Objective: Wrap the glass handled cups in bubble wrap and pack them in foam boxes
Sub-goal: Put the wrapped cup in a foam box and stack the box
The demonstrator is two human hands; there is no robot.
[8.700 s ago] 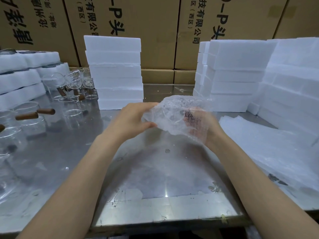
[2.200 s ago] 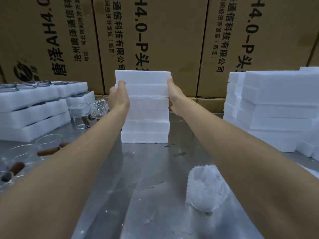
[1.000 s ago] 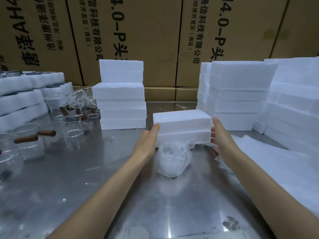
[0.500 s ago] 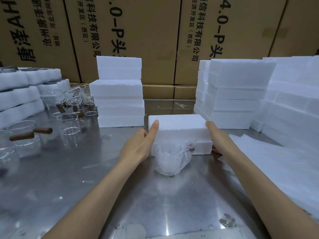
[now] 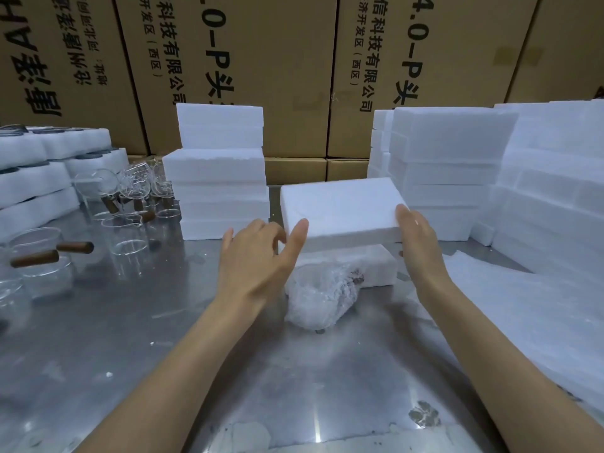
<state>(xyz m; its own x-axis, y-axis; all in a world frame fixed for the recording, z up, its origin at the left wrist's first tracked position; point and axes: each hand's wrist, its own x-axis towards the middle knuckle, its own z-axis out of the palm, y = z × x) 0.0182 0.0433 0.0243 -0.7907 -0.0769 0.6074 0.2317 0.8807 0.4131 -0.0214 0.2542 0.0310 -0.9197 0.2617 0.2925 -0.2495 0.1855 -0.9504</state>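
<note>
A white foam box sits on the steel table (image 5: 130, 338) at centre. Its lid (image 5: 340, 207) is raised and tilted above the base (image 5: 376, 269). My left hand (image 5: 258, 259) presses its thumb against the lid's front left corner, with the fingers spread. My right hand (image 5: 418, 243) holds the lid's right edge. A glass cup wrapped in bubble wrap (image 5: 320, 299) lies on the table just in front of the base, between my forearms. Several bare glass cups with wooden handles (image 5: 127, 237) stand at the left.
A stack of foam boxes (image 5: 219, 188) stands behind my left hand, and taller foam stacks (image 5: 451, 171) rise at the right. Bubble wrap sheets (image 5: 523, 308) lie at the right. Foam trays with cups (image 5: 32, 178) sit far left. Cardboard cartons (image 5: 261, 60) wall the back.
I put the wrapped cup down, took a foam box from the middle stack and set it behind the cup. In the last half second the lid has come up off the base.
</note>
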